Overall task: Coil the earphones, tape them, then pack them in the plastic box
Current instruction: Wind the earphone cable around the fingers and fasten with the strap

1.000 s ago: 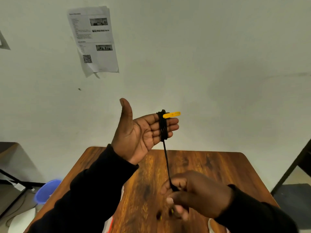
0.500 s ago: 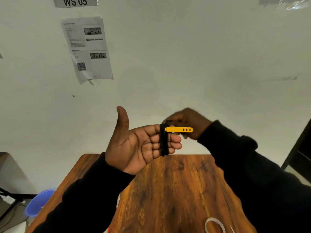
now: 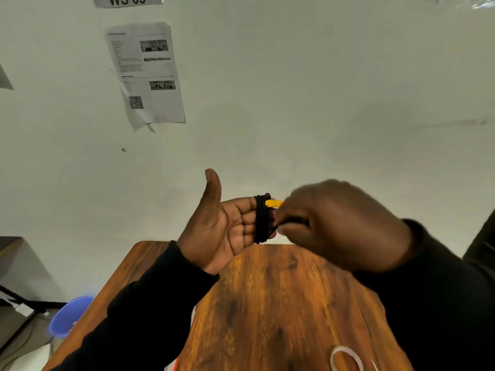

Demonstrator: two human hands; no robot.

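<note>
My left hand [image 3: 225, 223] is raised palm up above the wooden table, thumb pointing up, fingers straight. The black earphone cable [image 3: 262, 219] is wound in several turns around those fingers. A yellow tab [image 3: 273, 203] sticks out from the top of the coil. My right hand [image 3: 340, 223] is in front of the fingertips, blurred, pinching the free end of the cable just right of the coil. It hides the fingertips and most of the yellow tab. The plastic box is not in view.
The wooden table [image 3: 281, 303] lies below the hands. A roll of clear tape [image 3: 345, 358] sits near its front right edge. A blue bucket [image 3: 71, 315] stands on the floor at the left. A printed sheet [image 3: 146, 73] hangs on the wall behind.
My right hand pulled the cable up from the table, passed behind the left fingers, and has now come round to the front of them, adding turns to the coil.
</note>
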